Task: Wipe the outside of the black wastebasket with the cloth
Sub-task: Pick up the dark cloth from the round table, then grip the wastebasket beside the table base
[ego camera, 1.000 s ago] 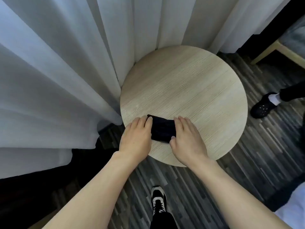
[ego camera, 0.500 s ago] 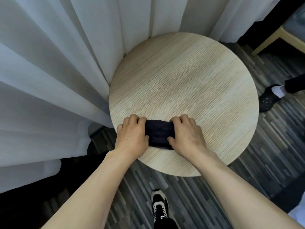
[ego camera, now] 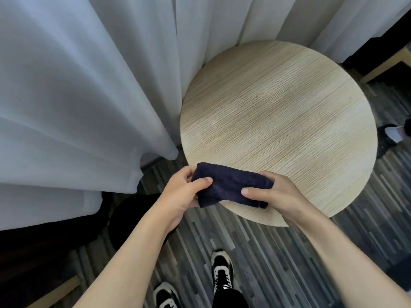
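A folded dark navy cloth (ego camera: 229,186) is held by its two ends just above the near edge of a round wooden table (ego camera: 278,121). My left hand (ego camera: 182,193) grips the cloth's left end with thumb on top. Gripping the right end is my right hand (ego camera: 275,194). A black round shape, probably the wastebasket (ego camera: 131,216), stands on the floor under my left forearm, below the curtain; much of it is hidden by the arm and shadow.
White curtains (ego camera: 89,96) hang along the left and behind the table. My shoes (ego camera: 221,272) stand on the striped grey floor. Another person's foot (ego camera: 391,135) shows at the right edge, and a wooden chair leg (ego camera: 387,65) at the upper right.
Both hands have closed on the cloth and lifted it off the tabletop toward me. The view has shifted, so the table now sits further right.
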